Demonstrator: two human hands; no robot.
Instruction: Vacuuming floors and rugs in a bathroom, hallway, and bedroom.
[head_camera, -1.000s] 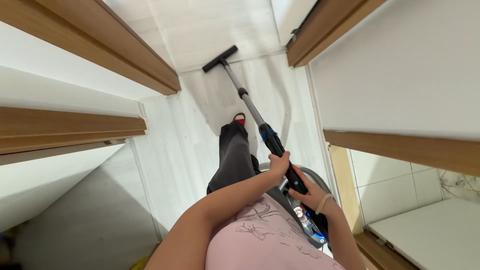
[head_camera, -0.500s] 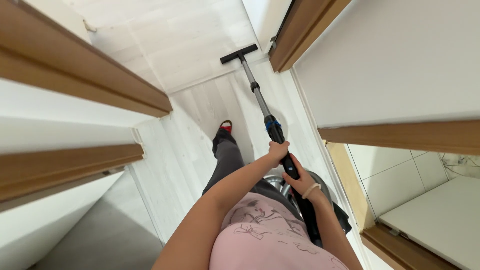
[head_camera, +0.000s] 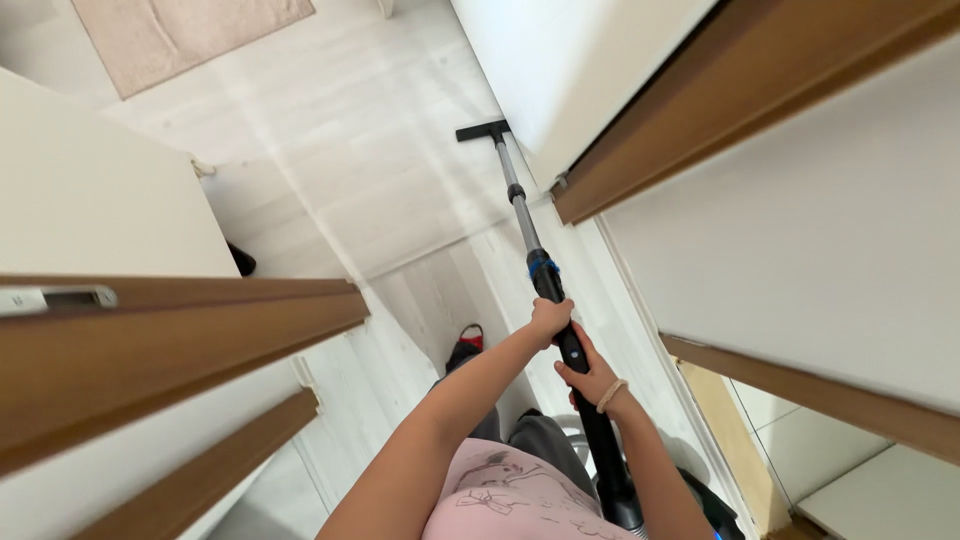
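Note:
I hold a vacuum cleaner's long tube (head_camera: 523, 215) out in front of me with both hands. My left hand (head_camera: 550, 318) grips the black handle part just below the blue ring. A little lower down, my right hand (head_camera: 585, 378), with a hair tie on the wrist, wraps the same black tube. The flat black floor nozzle (head_camera: 482, 130) rests on the pale wood floor (head_camera: 340, 150) far ahead, close to a white door panel. My foot in a red slipper (head_camera: 469, 340) shows below the tube.
Wooden door frames (head_camera: 190, 330) stand close on the left and on the right (head_camera: 700, 120), forming a narrow passage. A beige rug (head_camera: 180, 30) lies on the floor at the top left. A tiled room opens at the lower right (head_camera: 880, 490).
I have stepped forward through the doorway; the nozzle has slid further ahead onto the floor of the far room. Both hands keep their grip on the tube.

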